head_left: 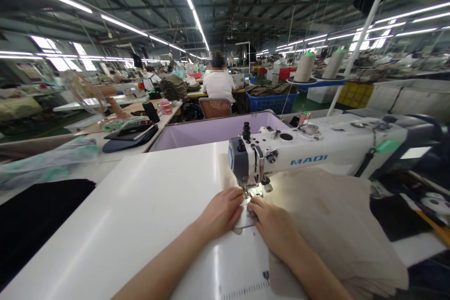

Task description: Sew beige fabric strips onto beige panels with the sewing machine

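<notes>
My left hand (223,210) is beside the needle of a white sewing machine (305,150), its fingers bent and pressed together. What those fingertips hold, if anything, is too small to make out. Close on the other side of the needle, my right hand (274,222) has its fingers closed at the edge of a beige fabric (337,225). This fabric spreads under the machine arm and beneath my right forearm. Between the hands, the metal needle plate (244,219) shows under the machine's lamp. My fingers partly cover the presser foot.
A white tabletop (158,206) extends left, with black cloth (45,225) beside it. Behind stands a lilac-lined bin (211,131). Two thread cones (304,68) are at the right. A person in white (218,85) sits ahead, near a blue crate (271,103) of fabric.
</notes>
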`<move>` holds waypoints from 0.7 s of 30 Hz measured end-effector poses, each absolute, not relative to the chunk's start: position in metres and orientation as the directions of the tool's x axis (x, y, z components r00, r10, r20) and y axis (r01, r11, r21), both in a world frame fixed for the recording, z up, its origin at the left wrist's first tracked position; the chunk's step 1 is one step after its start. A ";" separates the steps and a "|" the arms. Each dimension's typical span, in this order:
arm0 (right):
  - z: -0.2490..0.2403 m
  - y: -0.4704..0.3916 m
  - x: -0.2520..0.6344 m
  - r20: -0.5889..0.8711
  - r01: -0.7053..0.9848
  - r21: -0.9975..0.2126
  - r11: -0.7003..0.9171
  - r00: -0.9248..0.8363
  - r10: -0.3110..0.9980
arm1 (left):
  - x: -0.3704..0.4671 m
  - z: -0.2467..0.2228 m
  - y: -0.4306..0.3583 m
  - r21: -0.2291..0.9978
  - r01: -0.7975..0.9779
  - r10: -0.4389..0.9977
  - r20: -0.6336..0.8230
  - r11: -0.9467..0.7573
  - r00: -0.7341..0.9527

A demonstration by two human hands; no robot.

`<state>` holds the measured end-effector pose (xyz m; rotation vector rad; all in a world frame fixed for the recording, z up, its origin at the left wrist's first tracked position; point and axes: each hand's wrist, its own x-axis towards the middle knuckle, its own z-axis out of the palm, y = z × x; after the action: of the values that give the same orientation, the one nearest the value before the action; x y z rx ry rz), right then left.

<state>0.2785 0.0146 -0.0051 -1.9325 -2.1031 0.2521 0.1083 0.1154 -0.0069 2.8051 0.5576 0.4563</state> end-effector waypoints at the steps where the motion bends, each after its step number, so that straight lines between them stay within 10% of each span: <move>1: -0.006 0.015 0.279 0.083 0.947 -0.309 0.092 -0.069 0.994 | 0.108 -0.008 0.115 0.297 0.327 0.405 0.258 -0.897 0.877; 21: -0.002 0.014 0.279 0.081 0.931 -0.355 0.085 -0.060 0.995 | 0.109 -0.001 0.119 0.275 0.323 0.386 0.216 -0.906 0.897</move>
<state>0.2786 0.0145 -0.0020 -1.9167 -2.0660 0.2991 0.1087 0.1194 -0.0006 2.8309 0.5369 0.3911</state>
